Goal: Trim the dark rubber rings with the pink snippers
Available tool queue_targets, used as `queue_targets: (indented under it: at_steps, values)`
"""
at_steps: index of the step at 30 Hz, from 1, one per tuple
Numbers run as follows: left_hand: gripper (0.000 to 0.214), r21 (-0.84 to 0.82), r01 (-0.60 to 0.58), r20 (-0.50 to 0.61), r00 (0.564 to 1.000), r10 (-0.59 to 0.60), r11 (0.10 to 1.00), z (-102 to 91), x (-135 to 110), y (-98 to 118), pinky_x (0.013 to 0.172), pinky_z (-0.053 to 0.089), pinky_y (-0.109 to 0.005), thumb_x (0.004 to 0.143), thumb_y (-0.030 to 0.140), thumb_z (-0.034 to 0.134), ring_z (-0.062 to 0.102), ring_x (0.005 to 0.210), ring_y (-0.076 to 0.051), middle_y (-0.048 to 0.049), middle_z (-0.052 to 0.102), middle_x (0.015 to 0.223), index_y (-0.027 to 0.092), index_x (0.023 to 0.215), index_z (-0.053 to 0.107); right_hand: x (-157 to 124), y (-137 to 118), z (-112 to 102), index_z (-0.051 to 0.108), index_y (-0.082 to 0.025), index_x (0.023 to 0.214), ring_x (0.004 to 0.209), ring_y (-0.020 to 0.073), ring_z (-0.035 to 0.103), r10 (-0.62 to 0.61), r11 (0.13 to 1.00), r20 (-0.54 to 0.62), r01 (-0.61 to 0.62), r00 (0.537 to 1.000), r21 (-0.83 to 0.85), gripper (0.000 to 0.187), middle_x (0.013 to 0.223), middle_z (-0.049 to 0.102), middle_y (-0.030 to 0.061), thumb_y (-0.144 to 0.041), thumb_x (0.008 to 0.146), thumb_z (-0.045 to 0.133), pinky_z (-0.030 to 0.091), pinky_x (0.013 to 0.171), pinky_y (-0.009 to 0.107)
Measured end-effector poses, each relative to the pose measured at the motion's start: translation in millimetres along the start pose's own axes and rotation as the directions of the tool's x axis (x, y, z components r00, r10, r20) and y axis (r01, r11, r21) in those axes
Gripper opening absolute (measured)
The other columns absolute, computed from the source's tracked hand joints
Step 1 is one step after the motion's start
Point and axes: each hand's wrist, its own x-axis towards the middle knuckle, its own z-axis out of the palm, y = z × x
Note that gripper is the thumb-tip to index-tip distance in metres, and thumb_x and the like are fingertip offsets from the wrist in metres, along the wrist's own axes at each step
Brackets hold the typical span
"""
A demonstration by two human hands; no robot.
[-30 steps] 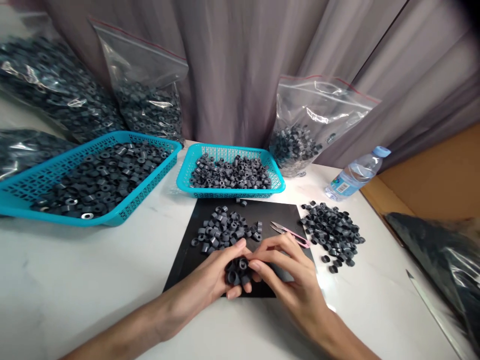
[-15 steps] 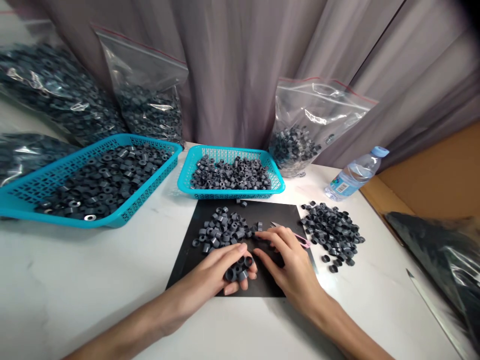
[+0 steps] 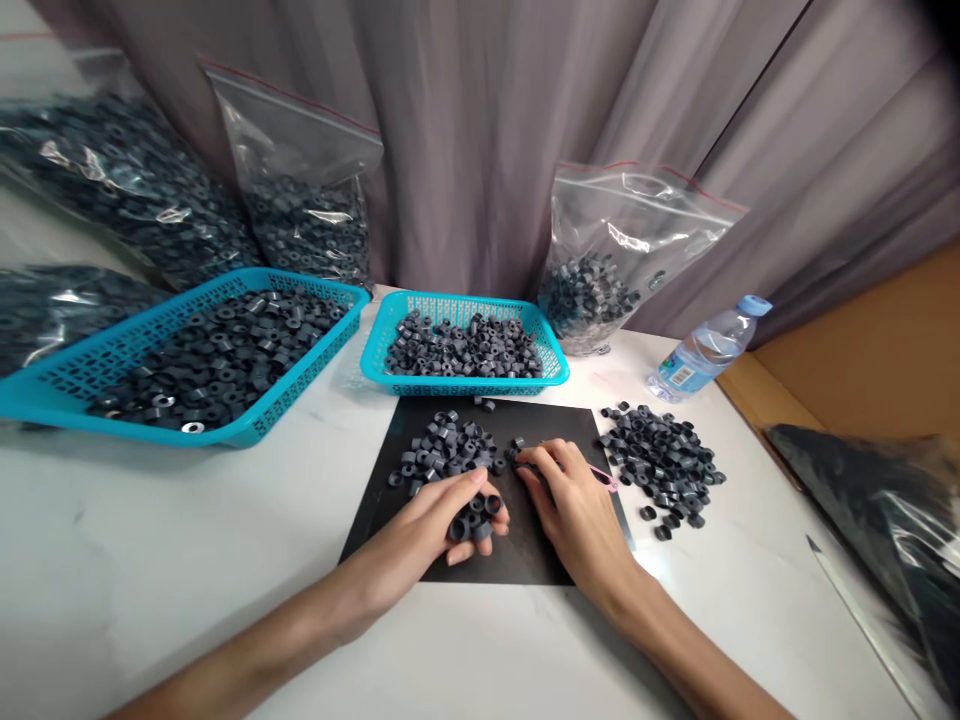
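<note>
My left hand (image 3: 450, 515) is cupped around several dark grey plastic rings (image 3: 474, 520), their hollow ends facing up between thumb and fingers. Over the black mat (image 3: 517, 560), my right hand (image 3: 570, 500) has its fingers curled down, thumb and fingertips close together at a dark grey ring (image 3: 513, 454); the palm hides what else may lie beneath. A loose pile of the same rings (image 3: 450, 445) covers the mat's left part, just beyond my left hand. Pink-handled scissors (image 3: 604, 477) lie on the mat, mostly covered by my right hand.
Two blue baskets (image 3: 465, 387) (image 3: 247, 432) of grey pieces stand behind. Another ring pile (image 3: 664, 465) lies right of the mat, near a water bottle (image 3: 709, 350). Zip bags (image 3: 600, 270) of pieces line the curtain. A pencil-like stick (image 3: 855, 610) lies at the right edge.
My right hand has shifted slightly, its thumb and fingers drawing closer together and covering the scissors' blades. My left hand still holds its rings, slightly higher in view.
</note>
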Motion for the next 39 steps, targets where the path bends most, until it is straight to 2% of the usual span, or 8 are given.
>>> queue_targets:
  at_steps: [6, 13, 18, 21, 26, 30, 34, 39]
  values:
    - [0.047, 0.015, -0.027, -0.01, 1.0, 0.027, 1.0, -2.6, 2.9, -4.3, 0.061, 0.035, -0.03, 0.091, 0.06, 0.048, 0.059, 0.078, -0.019, -0.009, 0.068, 0.094, 0.015, 0.099, 0.062, -1.9, -0.9, -11.9, 0.061, -0.023, 0.109, 0.089, 0.0192, 0.058, -0.021, 0.976, -0.062, 0.034, 0.998, 0.217, 0.016, 0.098, 0.06, 0.0054, -0.019, 0.1, 0.048, 0.049, 0.079, 0.032]
    - [0.051, -0.013, 0.04, -0.047, 0.998, -0.041, 0.999, -5.1, 0.5, -8.1, 0.072, 0.039, -0.033, 0.088, 0.061, 0.053, 0.06, 0.083, -0.02, -0.0092, 0.068, 0.101, 0.017, 0.111, 0.063, -3.2, -17.5, -32.6, 0.064, -0.021, 0.102, 0.078, 0.0154, 0.059, -0.005, 0.819, -0.051, 0.033, 0.999, 0.572, 0.01, 0.086, 0.061, 0.002, -0.02, 0.096, 0.056, 0.048, 0.072, 0.028]
    - [0.055, -0.11, 0.106, -0.08, 0.99, -0.115, 0.988, -3.2, -2.7, -5.3, 0.074, 0.039, -0.034, 0.084, 0.055, 0.063, 0.058, 0.08, -0.018, -0.0071, 0.066, 0.103, 0.019, 0.125, 0.056, -7.6, -25.4, -33.3, 0.067, -0.022, 0.106, 0.085, 0.0167, 0.059, -0.06, 0.808, -0.043, 0.074, 0.997, 0.584, 0.015, 0.093, 0.064, 0.0039, -0.019, 0.095, 0.058, 0.049, 0.077, 0.03]
    - [0.044, -0.211, 0.095, -0.055, 0.993, -0.109, 0.973, -1.2, -4.1, -2.7, 0.077, 0.04, -0.034, 0.088, 0.046, 0.063, 0.054, 0.073, -0.015, -0.0061, 0.065, 0.098, 0.016, 0.12, 0.057, -11.2, -28.5, -29.6, 0.067, -0.022, 0.109, 0.087, 0.0172, 0.059, -0.085, 0.823, -0.054, 0.101, 0.995, 0.558, 0.018, 0.092, 0.062, 0.0048, -0.017, 0.095, 0.057, 0.05, 0.077, 0.031]
    - [0.028, -0.376, 0.093, -0.039, 0.993, -0.116, 0.922, 1.0, -5.3, -4.4, 0.077, 0.042, -0.033, 0.091, 0.034, 0.062, 0.056, 0.083, -0.015, -0.0072, 0.063, 0.113, 0.018, 0.115, 0.06, -16.1, -30.3, -21.2, 0.065, -0.025, 0.121, 0.089, 0.0176, 0.058, -0.181, 0.871, -0.12, 0.216, 0.976, 0.442, 0.03, 0.097, 0.057, 0.0058, -0.015, 0.094, 0.059, 0.051, 0.077, 0.031]
    - [0.018, -0.411, 0.076, 0.033, 0.997, -0.069, 0.908, 1.6, -5.8, -4.2, 0.071, 0.041, -0.03, 0.094, 0.029, 0.057, 0.053, 0.081, -0.014, -0.0051, 0.063, 0.105, 0.018, 0.106, 0.064, -16.4, -29.4, -19.8, 0.059, -0.026, 0.132, 0.089, 0.0169, 0.059, -0.2, 0.876, -0.117, 0.231, 0.973, 0.424, 0.038, 0.1, 0.056, 0.0061, -0.015, 0.095, 0.058, 0.052, 0.078, 0.03]
    - [0.015, -0.421, 0.064, 0.071, 0.997, -0.037, 0.905, 0.9, -5.6, -2.2, 0.068, 0.039, -0.028, 0.093, 0.03, 0.059, 0.055, 0.081, -0.014, -0.0032, 0.063, 0.093, 0.018, 0.096, 0.066, -12.4, -31.0, -26.4, 0.062, -0.021, 0.118, 0.085, 0.0153, 0.062, -0.121, 0.841, -0.163, 0.188, 0.979, 0.508, 0.025, 0.098, 0.061, 0.0055, -0.013, 0.095, 0.057, 0.053, 0.077, 0.028]
    - [0.017, -0.411, 0.067, 0.101, 0.994, -0.028, 0.909, -0.1, -4.5, -1.7, 0.068, 0.039, -0.028, 0.094, 0.032, 0.058, 0.059, 0.086, -0.016, -0.0049, 0.065, 0.094, 0.016, 0.094, 0.066, -8.4, -30.6, -31.0, 0.065, -0.021, 0.101, 0.092, 0.0173, 0.063, -0.067, 0.815, -0.185, 0.161, 0.98, 0.557, 0.014, 0.097, 0.064, 0.0058, -0.011, 0.092, 0.06, 0.053, 0.081, 0.03]
